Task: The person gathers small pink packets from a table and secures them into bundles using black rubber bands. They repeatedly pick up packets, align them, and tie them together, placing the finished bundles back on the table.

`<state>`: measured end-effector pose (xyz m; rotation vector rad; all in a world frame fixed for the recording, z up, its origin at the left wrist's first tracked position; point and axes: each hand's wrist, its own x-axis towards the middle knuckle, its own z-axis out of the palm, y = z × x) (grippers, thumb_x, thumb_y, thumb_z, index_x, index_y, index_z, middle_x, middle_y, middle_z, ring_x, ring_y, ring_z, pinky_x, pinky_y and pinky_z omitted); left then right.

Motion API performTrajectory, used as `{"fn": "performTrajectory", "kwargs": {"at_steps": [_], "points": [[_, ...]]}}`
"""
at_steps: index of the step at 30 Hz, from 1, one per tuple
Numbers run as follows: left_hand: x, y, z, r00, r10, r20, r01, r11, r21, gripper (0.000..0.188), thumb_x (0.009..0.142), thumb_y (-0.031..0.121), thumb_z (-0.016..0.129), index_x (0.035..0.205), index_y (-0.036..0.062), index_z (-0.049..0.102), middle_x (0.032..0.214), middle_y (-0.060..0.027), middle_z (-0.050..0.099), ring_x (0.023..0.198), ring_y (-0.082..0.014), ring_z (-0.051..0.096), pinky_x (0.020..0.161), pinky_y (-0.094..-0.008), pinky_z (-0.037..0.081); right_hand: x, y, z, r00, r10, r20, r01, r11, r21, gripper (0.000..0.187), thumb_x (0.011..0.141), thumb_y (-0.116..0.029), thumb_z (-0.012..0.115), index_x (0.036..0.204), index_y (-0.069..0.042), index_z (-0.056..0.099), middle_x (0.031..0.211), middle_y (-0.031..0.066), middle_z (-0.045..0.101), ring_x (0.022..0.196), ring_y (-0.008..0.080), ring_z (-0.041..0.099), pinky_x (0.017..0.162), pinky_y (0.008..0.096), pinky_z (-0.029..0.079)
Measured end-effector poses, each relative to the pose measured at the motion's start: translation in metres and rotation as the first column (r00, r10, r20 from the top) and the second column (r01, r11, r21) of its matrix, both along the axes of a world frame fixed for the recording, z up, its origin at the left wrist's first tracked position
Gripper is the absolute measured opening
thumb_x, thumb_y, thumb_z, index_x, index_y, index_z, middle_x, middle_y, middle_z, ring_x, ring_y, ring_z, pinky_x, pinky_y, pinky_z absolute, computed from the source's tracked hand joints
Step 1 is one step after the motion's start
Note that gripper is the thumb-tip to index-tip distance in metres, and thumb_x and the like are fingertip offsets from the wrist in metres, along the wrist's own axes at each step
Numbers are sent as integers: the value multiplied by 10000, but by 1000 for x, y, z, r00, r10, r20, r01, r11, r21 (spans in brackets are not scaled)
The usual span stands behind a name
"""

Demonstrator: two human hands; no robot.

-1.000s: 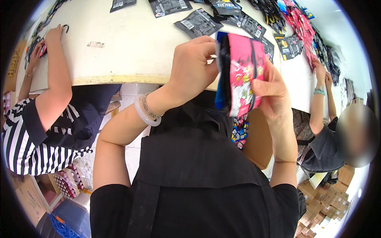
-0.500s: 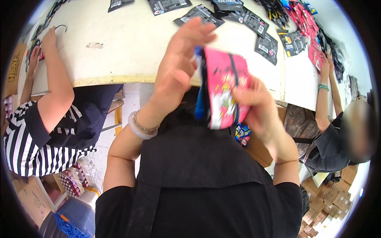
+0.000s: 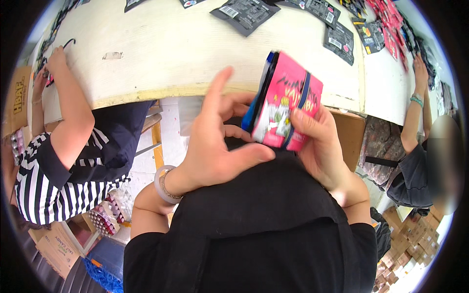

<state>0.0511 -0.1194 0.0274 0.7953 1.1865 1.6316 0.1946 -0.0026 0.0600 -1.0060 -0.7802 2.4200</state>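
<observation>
My right hand (image 3: 320, 139) grips a bundle of flat packets (image 3: 286, 105) by its right side, thumb on top. A pink printed pouch faces up, with black and blue layers showing along the left edge. A dark band runs lengthwise around the bundle, which I hold tilted in front of the table edge. My left hand (image 3: 210, 141) is open at the bundle's left side, thumb and fingers spread. Some of its fingertips reach close to the blue edge; whether they touch it I cannot tell.
Several dark pouches (image 3: 244, 17) lie across the far part of the white table (image 3: 161, 63). Pink pouches (image 3: 391, 22) are heaped at the far right. Co-workers sit at both sides, a striped sleeve (image 3: 53, 176) on the left. A cardboard box (image 3: 348, 134) stands under the table.
My left hand has come down from above the bundle to its left side, fingers spreading. The bundle has shifted slightly right and up and tilted, still in my right hand.
</observation>
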Motion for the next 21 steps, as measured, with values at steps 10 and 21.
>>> {"fn": "performTrajectory", "kwargs": {"at_steps": [10, 21], "points": [[5, -1, 5, 973, 125, -193, -160, 971, -179, 551, 777, -71, 696, 1277, -99, 467, 1080, -234, 645, 865, -177, 680, 675, -253, 567, -17, -6, -17, 997, -71, -14, 73, 984, 165, 375, 851, -14, 649, 1195, 4, 500, 1100, 95, 633, 986, 153, 615, 896, 319, 481], [-6, 11, -22, 867, 25, -497, -27, 1000, 2, 232, 698, 101, 803, 894, 39, 694, 900, -45, 595, 718, -131, 540, 616, -275, 445, -20, 23, -4, 997, 30, -76, -25, 998, 62, 313, 867, -107, 665, 1123, 46, 572, 1057, 119, 657, 932, 179, 647, 880, 342, 516]]}}
